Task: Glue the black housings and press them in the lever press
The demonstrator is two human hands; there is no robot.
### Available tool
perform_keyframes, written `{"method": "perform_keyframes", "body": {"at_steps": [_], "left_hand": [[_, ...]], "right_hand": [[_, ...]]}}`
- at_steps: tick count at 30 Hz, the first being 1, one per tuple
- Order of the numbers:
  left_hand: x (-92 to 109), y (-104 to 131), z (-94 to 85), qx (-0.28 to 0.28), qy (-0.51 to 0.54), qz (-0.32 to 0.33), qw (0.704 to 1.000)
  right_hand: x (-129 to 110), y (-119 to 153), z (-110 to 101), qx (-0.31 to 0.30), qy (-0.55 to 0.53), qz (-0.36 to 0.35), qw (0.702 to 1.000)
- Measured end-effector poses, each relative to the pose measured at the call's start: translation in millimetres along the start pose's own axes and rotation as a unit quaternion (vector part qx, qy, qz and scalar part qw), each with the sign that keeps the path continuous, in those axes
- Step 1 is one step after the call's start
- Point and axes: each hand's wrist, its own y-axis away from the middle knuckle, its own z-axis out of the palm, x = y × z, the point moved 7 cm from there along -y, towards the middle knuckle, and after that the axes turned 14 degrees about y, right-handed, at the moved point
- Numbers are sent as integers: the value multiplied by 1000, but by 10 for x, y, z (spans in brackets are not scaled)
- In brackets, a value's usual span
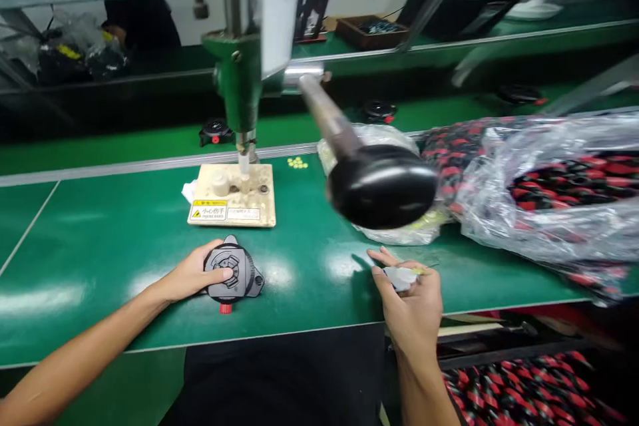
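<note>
My left hand (210, 273) grips a black-and-grey round plastic part (243, 279) on the green table, thumb across its middle. A small red knob (225, 309) sticks out of the part's near side. Just beyond is the beige base plate (234, 213) of a green hand press (239, 73), with a warning label on its front. My right hand (412, 299) is over the table's front edge, its fingers curled round a small whitish piece (401, 277) with a yellowish end; its kind is not clear. The press lever's large black knob (382, 186) hangs above that hand.
Small yellow pieces (298, 163) lie right of the base plate. Clear plastic bags (539, 233) of black-and-red parts fill the right side. Behind runs a green strip (299, 121) carrying several black parts. More red-and-black parts (519, 389) sit below the table at right.
</note>
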Motion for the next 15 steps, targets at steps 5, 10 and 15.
{"method": "perform_keyframes", "body": {"at_steps": [5, 10, 15], "left_hand": [[99, -103, 36, -23, -37, -18, 999], [94, -170, 50, -34, -51, -9, 998], [56, -165, 51, -52, -75, 2, 996]], "right_hand": [[59, -127, -69, -8, -14, 11, 1000], [-240, 320, -436, 234, 67, -78, 967], [-879, 570, 397, 31, 176, -265, 947]]}}
